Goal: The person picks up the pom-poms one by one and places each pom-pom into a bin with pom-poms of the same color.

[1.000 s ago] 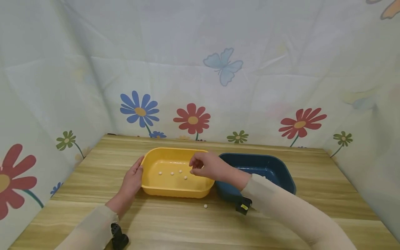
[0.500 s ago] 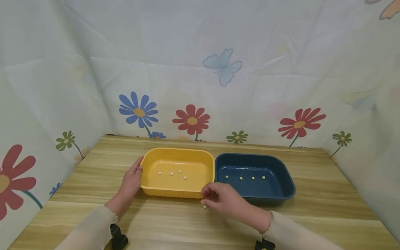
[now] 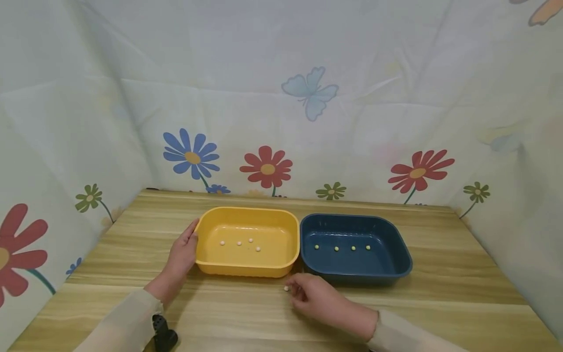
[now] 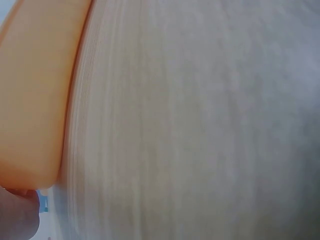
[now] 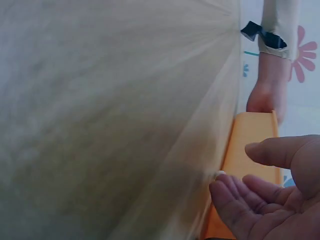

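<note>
My left hand rests with straight fingers against the left wall of a yellow tray, the thumb by its rim. Several white beads lie in that tray. A dark blue tray beside it holds several green beads. My right hand lies on the table in front of the trays, fingertips at a loose white bead. In the right wrist view the bead sits at a fingertip with the thumb apart from it. The left wrist view shows the yellow tray blurred.
The trays stand side by side mid-table on a wooden top. Flower-printed cloth walls close in the back and both sides. A black wrist strap shows at the near left edge.
My right hand has come from above the yellow tray down to the table in front, then settled its fingertips at the loose white bead. The left hand has stayed put.
</note>
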`<state>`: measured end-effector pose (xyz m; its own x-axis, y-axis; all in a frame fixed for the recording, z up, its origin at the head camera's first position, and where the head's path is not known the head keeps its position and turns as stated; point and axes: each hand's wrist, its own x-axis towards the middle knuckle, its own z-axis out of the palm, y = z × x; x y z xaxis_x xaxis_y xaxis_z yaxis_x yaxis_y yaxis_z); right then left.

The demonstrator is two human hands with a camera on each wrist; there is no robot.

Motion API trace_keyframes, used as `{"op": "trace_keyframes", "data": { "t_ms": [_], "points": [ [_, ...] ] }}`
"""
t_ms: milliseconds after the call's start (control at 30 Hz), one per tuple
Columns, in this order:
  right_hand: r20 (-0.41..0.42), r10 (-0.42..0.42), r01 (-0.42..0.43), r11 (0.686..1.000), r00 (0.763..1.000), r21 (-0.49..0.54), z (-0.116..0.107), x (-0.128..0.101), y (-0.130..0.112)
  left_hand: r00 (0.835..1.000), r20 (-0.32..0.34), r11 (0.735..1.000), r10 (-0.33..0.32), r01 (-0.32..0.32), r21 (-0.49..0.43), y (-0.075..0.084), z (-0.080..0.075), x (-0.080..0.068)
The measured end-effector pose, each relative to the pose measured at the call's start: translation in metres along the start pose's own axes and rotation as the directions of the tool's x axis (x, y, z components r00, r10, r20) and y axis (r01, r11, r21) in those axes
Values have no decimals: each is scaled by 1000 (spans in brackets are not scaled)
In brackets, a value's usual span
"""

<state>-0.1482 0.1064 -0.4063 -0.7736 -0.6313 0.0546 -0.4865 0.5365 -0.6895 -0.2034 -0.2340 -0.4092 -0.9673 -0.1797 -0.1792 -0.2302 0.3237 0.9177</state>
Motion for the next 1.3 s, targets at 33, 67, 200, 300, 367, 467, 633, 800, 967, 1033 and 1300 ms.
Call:
{"op": "trace_keyframes", "data": {
  "t_ms": [33,67,200,300,367,467,633,800,967,1033,1300],
  "points": [
    [-4,-1,1,1000,1000,-21,1,1,1,1000,1,1000,5,-5,-2,0,0,0],
    [-8,-1,1,999,1000,-39,2,2,2,1000,4,1000,7,-7,-2,0,0,-1],
    [-9,10,-11,996,1000,-87,3,8,4,1000,15,1000,7,-7,-10,0,0,-1],
    [1,13,-13,994,1000,-109,3,12,4,1000,23,1000,-5,5,-13,-1,0,-1],
    [8,13,-12,992,1000,-123,4,15,4,1000,24,1000,-12,13,-12,-1,0,-1],
    [11,12,-11,991,1000,-134,5,18,5,1000,24,1000,-19,19,-10,-1,0,-2],
    [7,-3,4,987,1000,-162,8,21,8,1000,26,1000,-16,17,-15,-1,0,-2],
    [4,-23,23,981,1000,-193,10,22,9,999,32,1000,-11,11,-13,-1,0,-3],
    [6,-24,25,980,1000,-199,10,22,10,999,33,1000,-8,8,-18,-2,0,-3],
    [6,-26,27,980,1000,-199,9,21,9,1000,30,1000,-8,8,-20,-1,0,-2],
    [57,26,-21,997,998,-77,3,18,3,999,33,1000,-17,18,-10,0,1,-2]
  ]
}}
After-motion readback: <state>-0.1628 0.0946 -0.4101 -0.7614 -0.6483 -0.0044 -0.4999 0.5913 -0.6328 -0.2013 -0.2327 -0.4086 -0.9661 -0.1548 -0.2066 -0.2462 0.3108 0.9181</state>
